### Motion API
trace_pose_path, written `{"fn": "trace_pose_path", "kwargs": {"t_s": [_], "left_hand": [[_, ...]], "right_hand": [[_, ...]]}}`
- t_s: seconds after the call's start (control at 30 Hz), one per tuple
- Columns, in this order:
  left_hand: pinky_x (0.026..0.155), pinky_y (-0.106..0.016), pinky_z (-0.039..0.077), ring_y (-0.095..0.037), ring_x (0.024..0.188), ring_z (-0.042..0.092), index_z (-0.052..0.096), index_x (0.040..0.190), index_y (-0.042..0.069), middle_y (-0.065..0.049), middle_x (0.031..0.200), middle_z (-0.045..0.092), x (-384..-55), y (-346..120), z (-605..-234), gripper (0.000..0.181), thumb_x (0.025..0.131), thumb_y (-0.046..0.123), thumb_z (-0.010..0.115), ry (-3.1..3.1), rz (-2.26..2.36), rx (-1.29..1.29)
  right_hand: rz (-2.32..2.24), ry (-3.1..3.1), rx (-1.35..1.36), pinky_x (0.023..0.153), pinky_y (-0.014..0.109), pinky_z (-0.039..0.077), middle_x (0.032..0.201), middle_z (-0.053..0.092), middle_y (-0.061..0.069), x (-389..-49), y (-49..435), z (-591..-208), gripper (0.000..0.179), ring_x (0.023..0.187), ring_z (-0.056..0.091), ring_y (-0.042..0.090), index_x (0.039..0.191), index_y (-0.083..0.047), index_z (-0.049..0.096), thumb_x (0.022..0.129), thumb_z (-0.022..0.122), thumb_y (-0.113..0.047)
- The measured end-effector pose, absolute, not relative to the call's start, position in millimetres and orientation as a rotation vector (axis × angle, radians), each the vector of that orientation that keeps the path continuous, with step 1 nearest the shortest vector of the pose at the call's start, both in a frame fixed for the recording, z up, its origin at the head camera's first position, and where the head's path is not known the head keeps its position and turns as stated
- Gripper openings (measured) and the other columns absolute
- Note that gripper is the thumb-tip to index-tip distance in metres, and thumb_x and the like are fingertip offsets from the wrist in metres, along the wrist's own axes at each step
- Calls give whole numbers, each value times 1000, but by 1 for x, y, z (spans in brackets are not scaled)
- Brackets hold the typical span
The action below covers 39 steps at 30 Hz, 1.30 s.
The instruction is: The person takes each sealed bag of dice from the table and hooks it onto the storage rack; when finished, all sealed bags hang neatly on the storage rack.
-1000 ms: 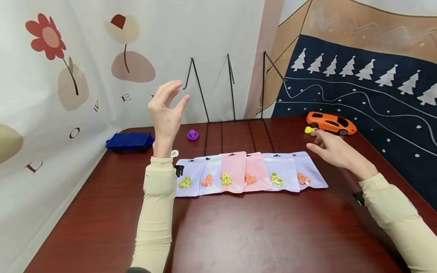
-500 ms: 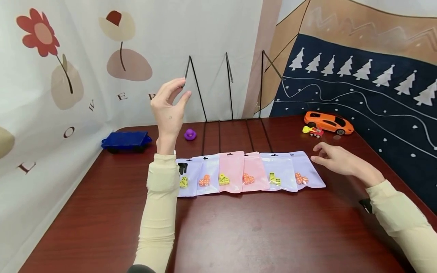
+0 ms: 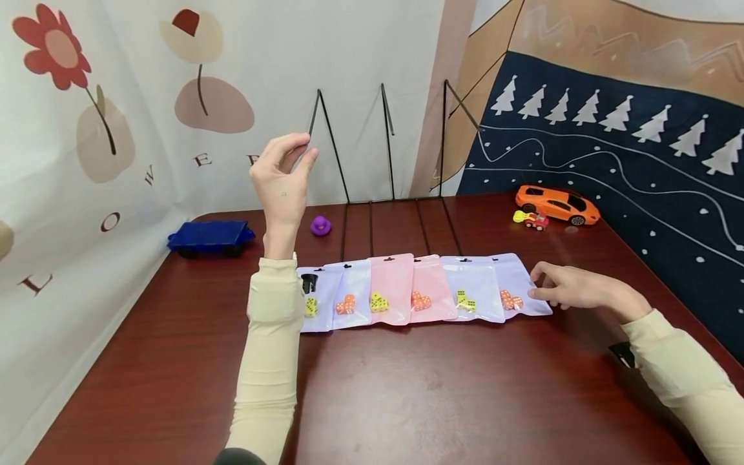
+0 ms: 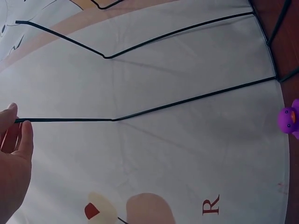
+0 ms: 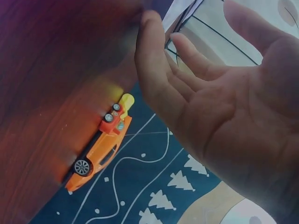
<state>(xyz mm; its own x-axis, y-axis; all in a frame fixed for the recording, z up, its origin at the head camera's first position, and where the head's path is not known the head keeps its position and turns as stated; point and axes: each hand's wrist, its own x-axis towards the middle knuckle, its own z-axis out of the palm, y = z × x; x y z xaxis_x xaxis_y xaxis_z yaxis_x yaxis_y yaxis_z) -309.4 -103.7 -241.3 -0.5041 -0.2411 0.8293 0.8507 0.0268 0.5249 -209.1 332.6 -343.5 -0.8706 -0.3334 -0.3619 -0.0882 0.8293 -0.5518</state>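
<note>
At upper left in the head view, my left hand (image 3: 280, 184) pinches the free end of a black wire display rack's left hook (image 4: 70, 120) between thumb and fingers. The rack stands at the back wall. My right hand (image 3: 572, 286) is at the right edge of the rightmost lilac zip pouch (image 3: 514, 274), its fingers loosely bent; whether they touch it I cannot tell. Several overlapping pouches lie in a row, lilac ones at both ends and pink pouches (image 3: 392, 278) in the middle. Yellow dice (image 3: 379, 301) or orange dice (image 3: 511, 299) show in each.
At the back right stand an orange toy car (image 3: 558, 204) and a small red-and-yellow toy vehicle (image 3: 531, 219). A purple rubber duck (image 3: 320, 225) sits left of the rack base, and a blue toy wagon (image 3: 210, 237) farther left. Printed cloth (image 3: 372, 39) hangs behind the table.
My right hand has come down from beside the toy vehicle to the rightmost pouch's edge, uncovering the vehicle. My left fingers have closed on the hook's end.
</note>
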Motion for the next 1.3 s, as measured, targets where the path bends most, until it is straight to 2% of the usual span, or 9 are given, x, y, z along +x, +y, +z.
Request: {"fn": "trace_pose_path", "kwargs": {"t_s": [0.1,0.23,0.37,0.5,0.7,1.1,1.3], "left_hand": [[90,-37,53,-22,90,65,67,96,-15,-21,97,63,-306,-102,-239,20,77,-15,70,-1494,-1625,-638],[90,-35,53,-21,91,65,66,98,-15,-20,97,63,-305,-102,-240,20,78,-12,70,-1537,-1644,-606],[90,-34,53,-24,93,65,66,97,-15,-18,97,64,-306,-101,-240,19,79,-13,70,-1525,-1683,-599],[90,-33,53,-20,91,66,68,97,-13,-17,98,66,-308,-102,-239,17,80,-12,69,-1522,-1680,-586],[89,-33,53,-18,91,66,68,97,-13,-17,100,67,-309,-102,-238,15,82,-10,68,-1543,-1624,-604],[90,-33,52,-20,91,66,68,96,-11,-18,99,68,-308,-104,-235,14,82,-6,69,-1534,-1629,-592],[90,-33,52,-23,91,65,68,96,-12,-18,98,68,-310,-102,-239,15,81,-8,69,-1521,-1647,-589]], "right_hand": [[-766,2536,-320,62,31,53,85,55,7,-209,334,-346,44,70,53,19,116,3,44,91,64,-28],[-816,2514,-330,64,30,54,88,56,8,-209,337,-349,43,72,54,19,115,4,44,90,66,-24],[-848,2490,-353,65,30,51,89,54,9,-211,339,-351,37,75,52,21,112,3,46,88,67,-15],[-861,2484,-373,68,30,48,91,53,9,-214,340,-352,28,82,50,23,108,2,51,86,66,-6],[-951,2471,-379,66,26,48,91,53,8,-217,343,-351,27,85,49,24,108,4,52,84,64,2],[-1099,2483,-402,61,24,47,92,51,12,-223,351,-345,24,79,48,20,109,6,54,86,59,7],[-1080,2615,-411,65,23,51,102,56,12,-219,353,-343,24,80,52,17,110,5,58,87,59,7]]}}
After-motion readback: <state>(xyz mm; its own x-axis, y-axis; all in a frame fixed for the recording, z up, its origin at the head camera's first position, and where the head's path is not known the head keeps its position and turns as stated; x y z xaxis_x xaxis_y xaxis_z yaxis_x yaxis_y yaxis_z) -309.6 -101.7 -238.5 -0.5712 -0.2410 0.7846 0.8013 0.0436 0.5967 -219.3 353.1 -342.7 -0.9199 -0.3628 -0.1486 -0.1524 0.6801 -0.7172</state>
